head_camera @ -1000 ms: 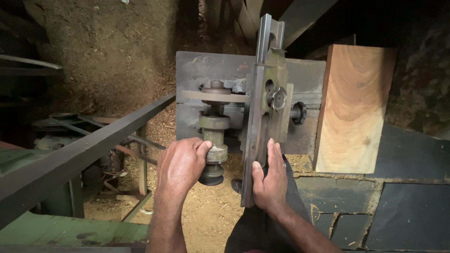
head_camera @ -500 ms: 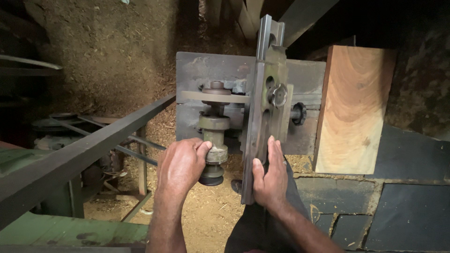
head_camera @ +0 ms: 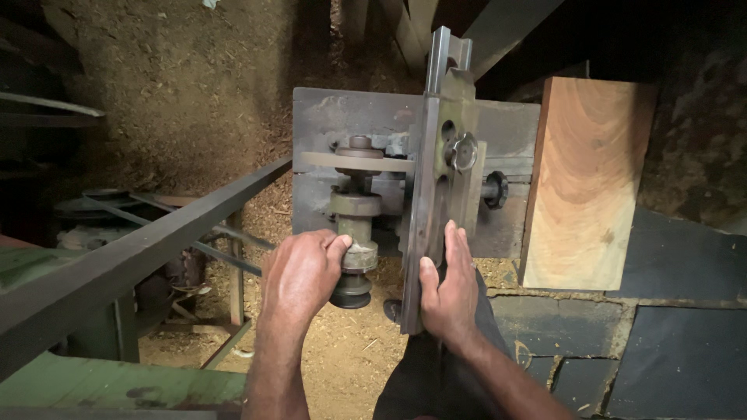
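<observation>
While a green machine bed [head_camera: 117, 385] fills the near left corner, a person's left hand [head_camera: 299, 272] closes its fingers around the lower part of a stepped metal spindle [head_camera: 355, 225], and the right hand [head_camera: 450, 292] clasps the near end of a long upright steel bar [head_camera: 429, 202], thumb on its left face, fingers on its right. Both parts belong to a grey metal plate [head_camera: 334, 124] just beyond the hands. A round knob [head_camera: 462, 151] sits on the bar; a black knob [head_camera: 495, 189] projects to its right. Right of the plate stands a pale wooden block [head_camera: 587, 183] on dark slabs [head_camera: 677, 365]. Sawdust [head_camera: 187, 101] covers the ground beyond. No containers are visible.
</observation>
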